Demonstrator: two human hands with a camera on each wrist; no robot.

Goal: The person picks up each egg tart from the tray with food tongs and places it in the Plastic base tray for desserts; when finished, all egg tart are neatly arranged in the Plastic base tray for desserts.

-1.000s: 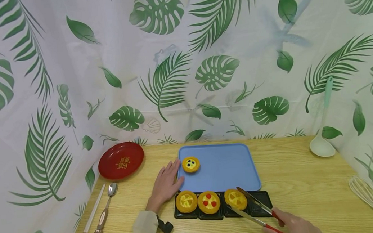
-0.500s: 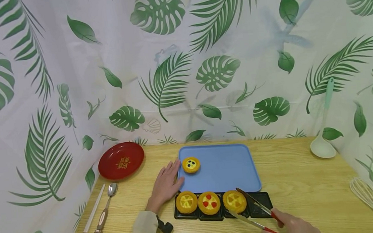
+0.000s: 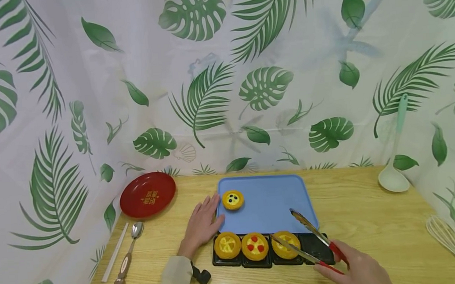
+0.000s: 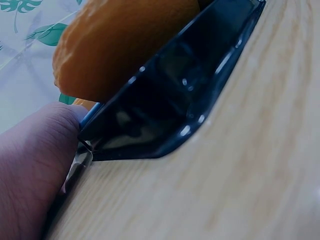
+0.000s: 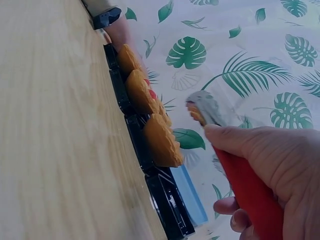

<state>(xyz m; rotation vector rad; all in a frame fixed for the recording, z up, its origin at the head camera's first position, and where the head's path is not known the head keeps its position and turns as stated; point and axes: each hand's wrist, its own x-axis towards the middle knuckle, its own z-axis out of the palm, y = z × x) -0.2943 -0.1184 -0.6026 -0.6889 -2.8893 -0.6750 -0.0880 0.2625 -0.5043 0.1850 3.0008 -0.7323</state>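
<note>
My left hand (image 3: 202, 226) lies with straight fingers along the left edge of the blue tray (image 3: 272, 218). On that tray sits a tart with dark berries (image 3: 233, 200). My right hand (image 3: 359, 267) holds tongs (image 3: 337, 252) by their red handles, arms spread wide with nothing between the tips. One tong arm crosses over a yellow-topped tart (image 3: 287, 251); the other reaches over the blue tray. That tart sits in the third compartment of a black holder (image 3: 316, 246). To its left are a tart with red berries (image 3: 255, 253) and another yellow-topped tart (image 3: 228, 252).
A red plate (image 3: 138, 207) leans at the back left. Before it lie a white stick-like utensil (image 3: 115, 252) and a spoon (image 3: 127, 256). At the right, a ladle (image 3: 393, 180) leans on the patterned cloth, with a whisk (image 3: 452, 238) nearer me.
My right hand has spread the tongs and drawn them off the third tart, which settled slightly left into its compartment. The left hand has stayed in place.
</note>
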